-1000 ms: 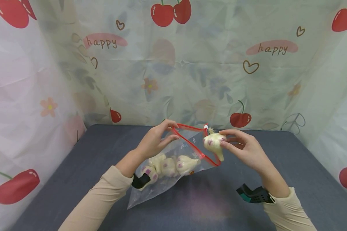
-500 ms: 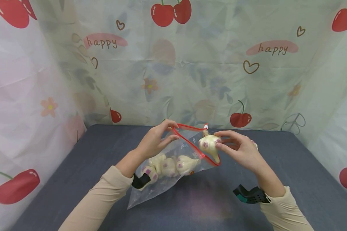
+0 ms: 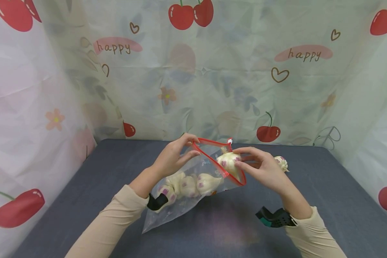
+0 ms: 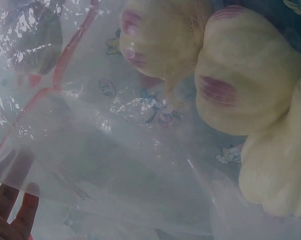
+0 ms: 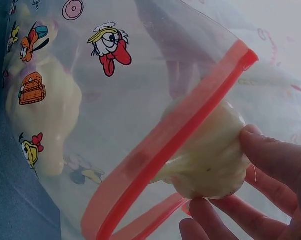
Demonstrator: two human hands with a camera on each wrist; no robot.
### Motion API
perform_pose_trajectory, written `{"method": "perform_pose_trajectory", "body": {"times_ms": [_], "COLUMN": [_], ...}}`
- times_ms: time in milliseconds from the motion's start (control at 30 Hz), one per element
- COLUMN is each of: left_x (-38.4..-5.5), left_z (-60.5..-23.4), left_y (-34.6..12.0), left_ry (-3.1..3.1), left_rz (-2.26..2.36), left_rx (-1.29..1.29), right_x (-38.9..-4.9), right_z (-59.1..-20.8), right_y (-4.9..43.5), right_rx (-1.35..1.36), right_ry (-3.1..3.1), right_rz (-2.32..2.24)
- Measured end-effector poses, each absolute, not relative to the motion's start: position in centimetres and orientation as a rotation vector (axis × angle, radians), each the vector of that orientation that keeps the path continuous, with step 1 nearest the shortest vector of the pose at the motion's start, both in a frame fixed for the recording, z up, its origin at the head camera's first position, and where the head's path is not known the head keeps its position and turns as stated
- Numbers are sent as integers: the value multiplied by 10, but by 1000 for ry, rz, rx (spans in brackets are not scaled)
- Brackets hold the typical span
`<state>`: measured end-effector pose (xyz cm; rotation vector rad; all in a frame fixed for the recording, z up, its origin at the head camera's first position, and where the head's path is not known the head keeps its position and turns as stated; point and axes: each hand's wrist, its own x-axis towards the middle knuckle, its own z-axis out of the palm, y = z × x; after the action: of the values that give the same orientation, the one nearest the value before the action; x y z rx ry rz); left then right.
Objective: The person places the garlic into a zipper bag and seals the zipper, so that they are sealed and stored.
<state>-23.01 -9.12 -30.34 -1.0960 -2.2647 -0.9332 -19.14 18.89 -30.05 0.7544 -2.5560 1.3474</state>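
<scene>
Fingers [image 5: 205, 217] of right hand [image 3: 266, 168] pinch one garlic [image 3: 227, 161] at mouth of bag [image 3: 187, 211]; left hand [image 3: 175, 152] grips its left edge. Suggest: hold zip [image 5: 203, 112] wide, pass garlic clear, release low.

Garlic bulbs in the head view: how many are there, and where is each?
6 visible: four bulbs inside the clear bag, one bulb in the right hand at the bag's opening, another bulb on the table beyond that hand. More may be hidden.
</scene>
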Motion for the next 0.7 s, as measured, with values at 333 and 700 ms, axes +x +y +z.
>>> {"method": "perform_pose_trajectory", "body": {"times_ms": [333, 700], "left_x": [-230, -229], "left_z": [-303, -302], "left_y": [-91, -91], "left_ry": [-2270, -2275], "left_rz": [-938, -936], "left_rx": [-1105, -1105], "right_x": [-194, -196], "right_z": [-302, -304], "right_y": [183, 175], "right_rx": [794, 815], "right_ry": [-2549, -2554], "right_rz": [1388, 1443]}}
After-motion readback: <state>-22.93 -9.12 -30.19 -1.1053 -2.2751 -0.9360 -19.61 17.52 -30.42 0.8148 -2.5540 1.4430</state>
